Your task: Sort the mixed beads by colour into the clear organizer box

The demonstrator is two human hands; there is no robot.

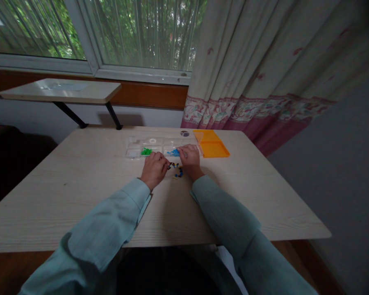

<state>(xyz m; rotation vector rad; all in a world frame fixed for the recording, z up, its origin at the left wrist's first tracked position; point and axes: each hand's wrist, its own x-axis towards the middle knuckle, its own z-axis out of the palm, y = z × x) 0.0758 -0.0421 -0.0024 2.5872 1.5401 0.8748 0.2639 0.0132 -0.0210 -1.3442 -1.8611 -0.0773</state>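
Observation:
My left hand (154,169) is closed, its fingertips pinching one end of a curved chain of small bead-like pieces (180,172) in dark, yellow and blue. The chain bends round on the table between my hands. My right hand (190,159) reaches over the front edge of a clear compartment box (138,153). Its thumb and fingers come together at a heap of small blue pieces (173,152); whatever they may grip is too small to make out. Another compartment, just beyond my left hand, holds small green pieces (146,151).
An open orange case (214,149) lies right of the clear box. Behind them is a round dark mark (185,133) on the wooden table (233,205). A raised shelf (80,92) stands at the back left, and a curtain (233,82) hangs behind the table's right side.

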